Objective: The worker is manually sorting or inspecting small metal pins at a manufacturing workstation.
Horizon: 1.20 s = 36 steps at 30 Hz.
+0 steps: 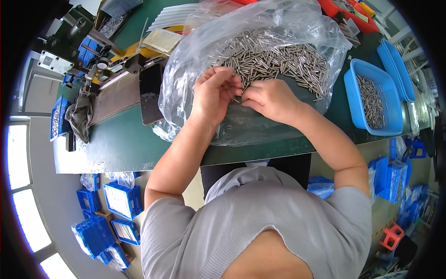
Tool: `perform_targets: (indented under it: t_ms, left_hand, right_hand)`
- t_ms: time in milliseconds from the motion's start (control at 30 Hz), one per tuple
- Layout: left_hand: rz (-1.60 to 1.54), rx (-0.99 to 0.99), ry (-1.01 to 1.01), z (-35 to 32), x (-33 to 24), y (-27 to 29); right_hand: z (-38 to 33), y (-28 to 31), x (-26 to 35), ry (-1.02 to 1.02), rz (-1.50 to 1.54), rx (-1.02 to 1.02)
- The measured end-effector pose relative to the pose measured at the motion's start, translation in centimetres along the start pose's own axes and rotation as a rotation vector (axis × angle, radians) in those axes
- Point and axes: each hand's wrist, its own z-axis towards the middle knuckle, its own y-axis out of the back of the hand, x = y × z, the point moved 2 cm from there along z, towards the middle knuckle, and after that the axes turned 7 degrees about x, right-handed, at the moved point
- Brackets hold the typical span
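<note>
A heap of small silver metal pins [302, 65] lies on a large clear plastic bag [186, 83] spread over the green table. At the near left edge of the heap my two hands almost meet. My left hand [214, 90] is turned palm inward, its fingers curled and its thumb bent over them; what lies inside is hidden. My right hand [272, 99] is back-up, thumb and fingertips pressed together close to the left fingertips. Whatever it pinches is too small to make out. A few pins show just beside the fingertips.
To the right, a blue plastic basket [351, 100] holds more pins, with another blue basket [395, 69] behind it. A bench fixture with a dial gauge [102, 65] stands at left, near a grey cloth [80, 118]. A red tray [367, 23] sits at the far right.
</note>
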Motion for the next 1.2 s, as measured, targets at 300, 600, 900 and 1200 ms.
perform_targets:
  t_ms: [300,600,900,1200]
  left_hand:
    - [0.019,0.042,0.035,-0.2,-0.2,-0.4]
    - [-0.008,0.23,0.194,-0.5,0.8,-0.5]
    - [-0.091,0.317,0.267,-0.6,1.4,-0.6]
    - [-0.062,0.287,0.217,-0.3,1.6,-0.4]
  right_hand:
    - [-0.9,2.1,-0.1,-0.057,-0.17,0.167]
    - [-0.7,3.7,-1.9,-0.47,1.337,-0.026]
    - [-0.3,2.8,-1.0,-0.458,1.324,-0.037]
    - [-0.4,2.4,-1.2,-0.337,1.017,-0.054]
